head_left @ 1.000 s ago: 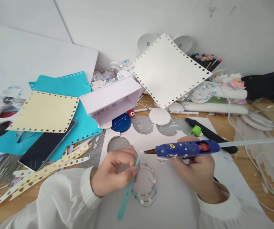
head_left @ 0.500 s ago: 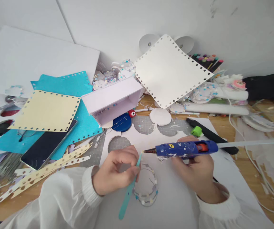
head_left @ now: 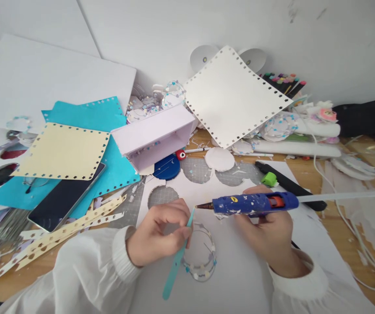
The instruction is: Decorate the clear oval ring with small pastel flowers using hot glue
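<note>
My left hand [head_left: 159,233] pinches a teal paper strip [head_left: 176,261] near its top end, fingers closed on it. My right hand [head_left: 269,231] grips a blue glue gun [head_left: 254,204] held level, its brown nozzle pointing left and almost touching the strip's upper tip. A clear glue stick [head_left: 347,197] sticks out of the gun's back to the right. Just under the strip lies a clear ring dotted with small confetti pieces [head_left: 200,255], on a white sheet with round cut-outs [head_left: 236,266].
A white open box [head_left: 153,137] lies on its side behind my hands. Teal paper [head_left: 86,115], a cream punched sheet [head_left: 63,151], a white punched sheet [head_left: 233,96], a phone [head_left: 61,198], punched strips [head_left: 59,233], markers [head_left: 282,83] and a black cutter [head_left: 288,185] crowd the wooden table [head_left: 341,235].
Almost nothing has moved. The glue gun's nozzle stays at the strip's upper tip; the view has shifted very slightly.
</note>
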{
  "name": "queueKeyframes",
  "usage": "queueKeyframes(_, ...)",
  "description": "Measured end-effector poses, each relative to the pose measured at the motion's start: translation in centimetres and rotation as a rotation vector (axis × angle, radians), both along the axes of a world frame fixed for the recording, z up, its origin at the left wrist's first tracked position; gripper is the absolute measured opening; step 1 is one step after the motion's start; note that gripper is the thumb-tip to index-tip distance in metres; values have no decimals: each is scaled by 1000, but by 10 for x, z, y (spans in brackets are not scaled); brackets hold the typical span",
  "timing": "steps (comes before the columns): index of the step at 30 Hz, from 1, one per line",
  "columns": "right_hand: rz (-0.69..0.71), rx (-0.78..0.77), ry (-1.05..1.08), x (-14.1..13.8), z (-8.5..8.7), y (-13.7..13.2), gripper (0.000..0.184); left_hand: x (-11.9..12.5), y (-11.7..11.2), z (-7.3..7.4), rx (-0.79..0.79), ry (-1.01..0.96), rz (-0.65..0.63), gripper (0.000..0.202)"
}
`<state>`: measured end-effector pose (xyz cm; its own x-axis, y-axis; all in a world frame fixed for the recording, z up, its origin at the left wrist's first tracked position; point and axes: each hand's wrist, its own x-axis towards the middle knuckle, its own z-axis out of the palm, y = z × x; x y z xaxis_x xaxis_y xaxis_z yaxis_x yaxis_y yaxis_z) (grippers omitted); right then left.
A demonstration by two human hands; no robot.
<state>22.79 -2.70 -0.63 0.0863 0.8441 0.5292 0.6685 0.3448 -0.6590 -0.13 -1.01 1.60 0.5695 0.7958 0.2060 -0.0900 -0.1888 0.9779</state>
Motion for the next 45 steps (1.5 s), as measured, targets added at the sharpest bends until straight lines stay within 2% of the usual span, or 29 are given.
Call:
queueKeyframes(5,-73,93,-53,-1,4,1,14,0,1,2,1,16,3,34)
queueKeyframes(7,-167,79,-72,1,7,1,12,0,1,2,3,19,3,36)
queueKeyframes(9,-337,-22,-91,5,10,2,13,0,1,2,2,11,6,36)
queueKeyframes(11,-479,-181,-103,12,13,5,22,0,1,1,-2,-7,7,35)
queueKeyframes(13,-515,-328,-111,20,13,10,28,-1,2,1,-7,-16,10,35)
queueKeyframes(16,-442,-458,-146,30,11,17,20,-2,4,2,-12,-4,13,37)
queueKeyframes(20,-378,-517,-226,35,5,19,20,-4,5,2,-35,-17,17,38)
queueKeyframes(26,-286,-533,-228,37,4,17,21,-4,5,-3,-72,-43,20,39)
queueKeyframes(30,-219,-387,-282,51,0,7,37,-4,6,-5,-135,-61,58,39)
queueKeyframes(32,-239,-276,-395,65,-3,-8,48,-5,6,-5,-163,-60,73,37)
queueKeyframes(34,-195,-177,-543,79,-2,-28,54,-5,5,-5,-187,-62,84,35)
queueKeyframes(37,-131,-142,-760,85,15,-57,44,-5,4,-4,-230,-78,104,32)
queueKeyframes(39,-26,-69,-663,70,35,-64,33,-3,4,-3,-268,-79,125,31)
queueKeyframes(40,45,-45,-615,58,46,-63,25,-2,4,-2,-288,-75,135,31)
queueKeyframes(42,314,55,-561,29,64,-52,11,-1,4,-1,-324,-69,159,30)
queueKeyframes(43,438,105,-559,13,71,-43,13,0,4,-1,-339,-69,169,30)
queueKeyframes(45,559,234,-595,-13,78,-23,20,0,4,-2,-370,-84,187,29)
